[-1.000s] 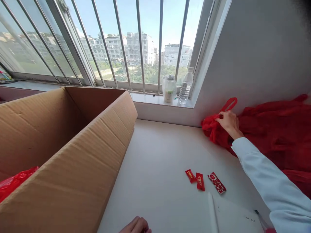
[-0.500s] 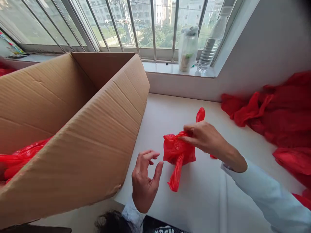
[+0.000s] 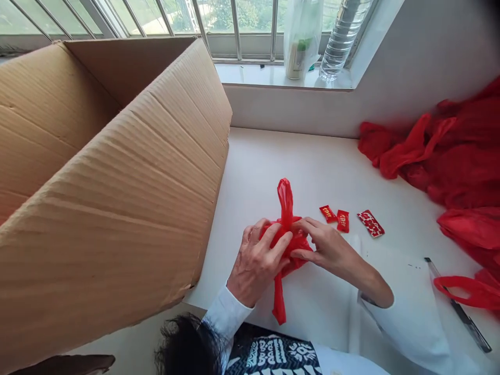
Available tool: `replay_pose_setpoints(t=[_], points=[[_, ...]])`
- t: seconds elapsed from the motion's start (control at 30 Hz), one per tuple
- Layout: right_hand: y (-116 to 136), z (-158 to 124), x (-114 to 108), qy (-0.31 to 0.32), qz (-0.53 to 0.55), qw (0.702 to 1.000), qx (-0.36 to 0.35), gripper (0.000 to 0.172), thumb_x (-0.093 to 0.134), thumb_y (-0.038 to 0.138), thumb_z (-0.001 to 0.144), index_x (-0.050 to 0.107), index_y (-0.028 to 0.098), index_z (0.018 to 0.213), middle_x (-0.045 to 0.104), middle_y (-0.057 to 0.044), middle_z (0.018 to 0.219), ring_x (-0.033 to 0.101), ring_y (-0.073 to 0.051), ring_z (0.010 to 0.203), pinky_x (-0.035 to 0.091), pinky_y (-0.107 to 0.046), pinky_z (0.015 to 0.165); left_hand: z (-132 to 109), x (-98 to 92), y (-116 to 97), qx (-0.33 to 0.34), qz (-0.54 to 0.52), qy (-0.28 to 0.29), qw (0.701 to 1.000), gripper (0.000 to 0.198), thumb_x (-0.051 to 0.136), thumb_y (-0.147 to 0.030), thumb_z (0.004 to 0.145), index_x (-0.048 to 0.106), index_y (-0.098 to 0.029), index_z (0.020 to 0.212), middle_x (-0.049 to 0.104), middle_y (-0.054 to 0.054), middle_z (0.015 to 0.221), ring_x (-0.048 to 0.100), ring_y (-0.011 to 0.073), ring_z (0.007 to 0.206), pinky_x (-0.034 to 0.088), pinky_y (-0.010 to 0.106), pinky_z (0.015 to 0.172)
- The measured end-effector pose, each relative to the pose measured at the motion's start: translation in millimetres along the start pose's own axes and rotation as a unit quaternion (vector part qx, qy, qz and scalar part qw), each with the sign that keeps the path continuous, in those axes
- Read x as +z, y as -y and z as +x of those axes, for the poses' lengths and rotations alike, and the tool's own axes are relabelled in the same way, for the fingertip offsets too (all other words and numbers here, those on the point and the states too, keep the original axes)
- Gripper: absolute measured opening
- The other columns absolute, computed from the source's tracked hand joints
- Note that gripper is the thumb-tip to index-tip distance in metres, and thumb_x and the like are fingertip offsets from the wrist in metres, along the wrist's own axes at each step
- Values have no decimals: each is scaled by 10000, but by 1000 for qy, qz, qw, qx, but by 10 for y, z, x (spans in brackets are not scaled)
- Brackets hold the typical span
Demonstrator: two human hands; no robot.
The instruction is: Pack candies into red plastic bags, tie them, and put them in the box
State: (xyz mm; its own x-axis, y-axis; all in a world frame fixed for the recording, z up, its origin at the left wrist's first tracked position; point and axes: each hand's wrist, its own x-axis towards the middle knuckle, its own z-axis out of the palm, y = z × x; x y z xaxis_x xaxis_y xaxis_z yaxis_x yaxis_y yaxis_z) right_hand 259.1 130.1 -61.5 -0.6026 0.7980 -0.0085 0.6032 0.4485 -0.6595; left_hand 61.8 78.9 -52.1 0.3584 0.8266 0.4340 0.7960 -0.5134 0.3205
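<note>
A small red plastic bag (image 3: 285, 200) lies bunched up on the white table, one handle loop pointing away from me and the other trailing toward me. My left hand (image 3: 258, 260) rests over its left side, fingers curled onto the gathered plastic. From the right, my right hand (image 3: 326, 247) grips the bag between thumb and fingers. The fingers partly hide its middle, and its contents cannot be seen. Just beyond my right hand are two small red packets with gold print, one (image 3: 327, 213) beside the other (image 3: 342, 221). A red-and-white patterned packet (image 3: 370, 223) lies further right.
A large open cardboard box (image 3: 156, 208) stands on the left. Red plastic bags (image 3: 461, 172) are heaped along the right, near a black pen (image 3: 469, 317). On the windowsill stand a clear bottle (image 3: 339, 47) and a bagged container (image 3: 297, 57).
My left hand has moved from open air onto the bag. The bag sits slightly further left and has turned. My view has tilted down, and the small packets and pen now show.
</note>
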Motion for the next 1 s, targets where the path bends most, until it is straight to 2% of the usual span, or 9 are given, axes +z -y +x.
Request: replay_pose_setpoints(t=[0.07, 0.13, 0.33, 0.47, 0.6, 0.67, 0.77, 0.87, 1.0], points=[[4, 47, 49, 0, -10, 1000, 3, 62, 519, 235, 894, 566, 206, 863, 599, -3, 766, 521, -135, 655, 383, -253, 589, 13, 19, 41, -14, 16, -4, 1000, 90, 577, -192, 885, 643, -182, 946, 683, 70, 894, 575, 265, 952, 437, 420, 809], [16, 51, -17, -4, -11, 1000, 7, 174, 476, 206, 906, 516, 200, 736, 549, 20, 657, 474, -121, 589, 352, -250, 572, -13, -4, 102, -35, 16, -21, 999, 109, 558, -197, 903, 637, -195, 828, 655, 22, 740, 579, 217, 813, 417, 379, 763], [-206, -320, -486, -73, -14, 993, 86, 196, 494, 320, 913, 545, 216, 754, 572, 29, 674, 470, -113, 572, 363, -246, 537, -213, -115, 300, -149, -41, -124, 980, 68, 563, -180, 903, 584, -204, 842, 611, -14, 768, 567, 139, 750, 451, 272, 695], [-339, -549, -539, -25, -43, 995, 90, 218, 509, 396, 905, 565, 249, 1056, 636, -35, 1050, 605, -171, 841, 495, -295, 698, -280, -174, 227, -179, -90, -108, 974, 135, 547, -125, 870, 568, -194, 985, 621, 15, 917, 605, 149, 864, 507, 274, 762], [-94, -452, -411, -34, -65, 997, -18, 750, 642, 397, 820, 259, 285, 1455, 414, -88, 1437, 420, -270, 1296, 434, -424, 1001, -173, -224, -83, -85, -99, -39, 991, 423, 595, -134, 807, 525, -172, 1222, 558, 112, 1251, 462, 280, 1232, 396, 467, 1033], [69, -323, -354, -15, -58, 997, -43, 559, 590, 319, 865, 393, 300, 1388, 533, -69, 1319, 518, -239, 1184, 480, -380, 922, -98, -201, -192, -45, -83, -7, 995, 379, 616, -139, 822, 578, -204, 1194, 623, 96, 1195, 489, 306, 1194, 304, 559, 1065], [193, -182, -339, -3, 6, 1000, -23, 157, 515, 224, 907, 644, 252, 990, 663, -14, 915, 609, -153, 813, 493, -279, 707, -55, -157, -186, -60, -102, -14, 993, 198, 596, -115, 862, 675, -242, 993, 710, 8, 869, 621, 203, 859, 311, 529, 1033], [141, -197, -399, -118, 163, 979, 29, 91, 575, 281, 884, 625, 221, 838, 621, 0, 778, 572, -126, 698, 474, -252, 642, -111, -176, -46, -97, -173, -65, 978, 146, 623, -121, 851, 677, -237, 920, 667, -19, 788, 592, 130, 712, 455, 339, 838], [28, -341, -473, -335, 321, 882, 77, 129, 576, 340, 883, 545, 234, 818, 530, 20, 707, 511, -110, 602, 478, -252, 598, -181, -229, 88, -163, -286, -136, 935, 108, 568, -151, 892, 596, -213, 975, 599, 0, 835, 567, 110, 713, 462, 205, 586]])
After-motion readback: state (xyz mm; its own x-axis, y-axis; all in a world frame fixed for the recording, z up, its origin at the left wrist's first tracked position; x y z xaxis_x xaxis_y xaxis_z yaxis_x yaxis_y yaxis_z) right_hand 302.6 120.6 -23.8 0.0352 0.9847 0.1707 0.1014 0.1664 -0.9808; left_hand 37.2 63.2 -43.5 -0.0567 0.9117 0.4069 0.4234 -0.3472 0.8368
